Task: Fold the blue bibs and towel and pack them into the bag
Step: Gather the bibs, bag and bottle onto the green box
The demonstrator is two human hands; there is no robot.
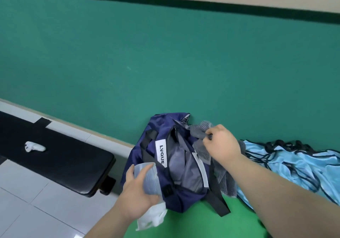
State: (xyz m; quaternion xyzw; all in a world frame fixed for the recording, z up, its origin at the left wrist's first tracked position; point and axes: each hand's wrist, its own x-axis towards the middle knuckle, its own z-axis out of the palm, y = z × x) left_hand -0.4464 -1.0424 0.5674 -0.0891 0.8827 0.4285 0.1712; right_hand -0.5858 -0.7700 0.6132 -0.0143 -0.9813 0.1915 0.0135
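A navy bag [158, 179] with a white label stands open against the green wall, its grey lining showing. My right hand [222, 144] grips a grey striped towel [200, 129] at the bag's far right rim; more of the towel hangs down the bag's right side. My left hand [136, 193] holds a clear plastic packet [150, 180] with something white in it against the bag's left front. Light blue bibs [292, 166] with black trim lie in a heap to the right of the bag.
A black padded bench [60, 156] stands at the left with a small white object [35, 146] on it. White floor tiles [27, 206] lie below it. A green mat [211, 223] lies under the bag.
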